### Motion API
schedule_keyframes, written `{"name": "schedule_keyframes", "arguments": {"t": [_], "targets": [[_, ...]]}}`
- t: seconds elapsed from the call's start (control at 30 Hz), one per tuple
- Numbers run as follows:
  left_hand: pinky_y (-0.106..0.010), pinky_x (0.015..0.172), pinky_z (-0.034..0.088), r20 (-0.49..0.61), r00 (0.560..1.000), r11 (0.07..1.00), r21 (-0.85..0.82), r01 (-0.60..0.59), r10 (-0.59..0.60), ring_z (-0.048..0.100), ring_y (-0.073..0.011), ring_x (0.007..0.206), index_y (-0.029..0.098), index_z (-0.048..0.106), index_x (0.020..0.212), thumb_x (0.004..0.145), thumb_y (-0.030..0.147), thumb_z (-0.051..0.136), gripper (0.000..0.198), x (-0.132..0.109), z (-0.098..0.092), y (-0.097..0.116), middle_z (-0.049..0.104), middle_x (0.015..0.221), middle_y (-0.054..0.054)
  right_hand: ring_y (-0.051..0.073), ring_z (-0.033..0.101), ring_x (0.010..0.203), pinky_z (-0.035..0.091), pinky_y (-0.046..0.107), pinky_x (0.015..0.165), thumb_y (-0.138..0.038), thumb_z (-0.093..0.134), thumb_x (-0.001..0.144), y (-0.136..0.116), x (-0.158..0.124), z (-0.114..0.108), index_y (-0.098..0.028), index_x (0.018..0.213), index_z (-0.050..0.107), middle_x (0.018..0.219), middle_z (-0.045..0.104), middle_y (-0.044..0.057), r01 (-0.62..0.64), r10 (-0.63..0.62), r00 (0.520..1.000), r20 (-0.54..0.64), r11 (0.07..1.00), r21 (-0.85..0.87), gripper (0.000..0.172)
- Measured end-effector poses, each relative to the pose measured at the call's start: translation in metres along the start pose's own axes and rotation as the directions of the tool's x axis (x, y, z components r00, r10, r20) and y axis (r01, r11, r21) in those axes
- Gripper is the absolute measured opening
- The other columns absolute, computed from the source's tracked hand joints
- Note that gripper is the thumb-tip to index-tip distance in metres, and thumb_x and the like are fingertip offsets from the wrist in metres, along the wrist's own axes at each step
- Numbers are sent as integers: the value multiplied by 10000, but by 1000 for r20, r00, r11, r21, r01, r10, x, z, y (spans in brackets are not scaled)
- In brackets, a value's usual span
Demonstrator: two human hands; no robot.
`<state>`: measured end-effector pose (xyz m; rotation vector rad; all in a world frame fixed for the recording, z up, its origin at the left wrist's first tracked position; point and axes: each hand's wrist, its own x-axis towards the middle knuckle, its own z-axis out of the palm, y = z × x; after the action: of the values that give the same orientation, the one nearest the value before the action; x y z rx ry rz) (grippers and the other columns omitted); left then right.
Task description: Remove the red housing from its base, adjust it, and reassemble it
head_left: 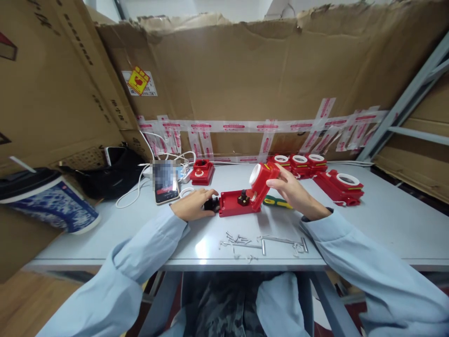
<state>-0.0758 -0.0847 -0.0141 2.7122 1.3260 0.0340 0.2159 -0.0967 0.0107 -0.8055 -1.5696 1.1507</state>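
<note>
A red open box base (229,206) lies on the table in front of me, with a black part (243,199) inside it. My left hand (195,204) is closed around a black fitting (211,204) at the base's left end. In my right hand (293,188) is a red cover (268,177) with a white ring, held tilted up at the right end of the base. A screwdriver (278,202) with a green and yellow handle lies behind the cover, near my right wrist. Loose screws (238,238) and T-shaped metal rods (286,240) lie nearer me.
Several assembled red boxes (300,161) stand at the back right, with another red box (340,187) beside them. Back left are a small red box (202,172), a phone (166,189), white cables, a black bag (115,171) and a large cup (66,203). Cardboard (224,70) walls the rear.
</note>
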Motion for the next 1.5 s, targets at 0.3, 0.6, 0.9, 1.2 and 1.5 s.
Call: {"name": "schedule_keyframes", "arguments": {"t": [0.3, 0.6, 0.9, 1.2, 1.5], "targets": [[-356, 866, 447, -86, 996, 999, 45, 9, -5, 584, -267, 1016, 174, 547, 1192, 777, 289, 603, 434, -40, -8, -27, 621, 1079, -118, 182, 590, 970, 443, 359, 898, -346, 708, 696, 7, 3, -6, -278, 1157, 461, 1018, 617, 4, 147, -151, 980, -126, 988, -41, 528], [-348, 911, 436, -62, 998, 1000, 2, 31, -31, 572, -249, 1062, 190, 573, 1167, 794, 414, 582, 435, -34, -11, -37, 630, 1142, -92, 192, 593, 972, 460, 361, 895, -368, 775, 607, 0, 4, -5, -256, 992, 467, 1007, 610, 17, 147, -164, 959, -232, 985, -93, 505], [-295, 771, 463, 19, 996, 997, -13, 82, -82, 612, -216, 885, 197, 571, 1011, 715, 408, 642, 370, -36, -13, -40, 656, 977, -48, 183, 595, 974, 461, 370, 915, -368, 766, 612, -3, 4, -7, -246, 974, 460, 1001, 606, 21, 133, -154, 936, -318, 987, -88, 490], [-325, 783, 494, -331, 923, 972, -52, -227, 198, 599, -190, 858, 180, 598, 1036, 883, 264, 482, 209, -2, -25, 11, 593, 952, -80, 175, 599, 922, 492, 355, 843, -364, 770, 609, -3, 4, -7, -248, 969, 463, 968, 602, 10, 135, -150, 931, -332, 989, -67, 486], [-324, 655, 465, -378, 916, 966, -158, -203, 130, 609, -189, 704, 153, 481, 1050, 909, 251, 437, 177, 53, -16, 45, 636, 809, -62, 173, 609, 897, 503, 362, 832, -359, 774, 613, -4, 4, -10, -248, 975, 461, 959, 605, 4, 144, -152, 927, -343, 988, -49, 492]]}}
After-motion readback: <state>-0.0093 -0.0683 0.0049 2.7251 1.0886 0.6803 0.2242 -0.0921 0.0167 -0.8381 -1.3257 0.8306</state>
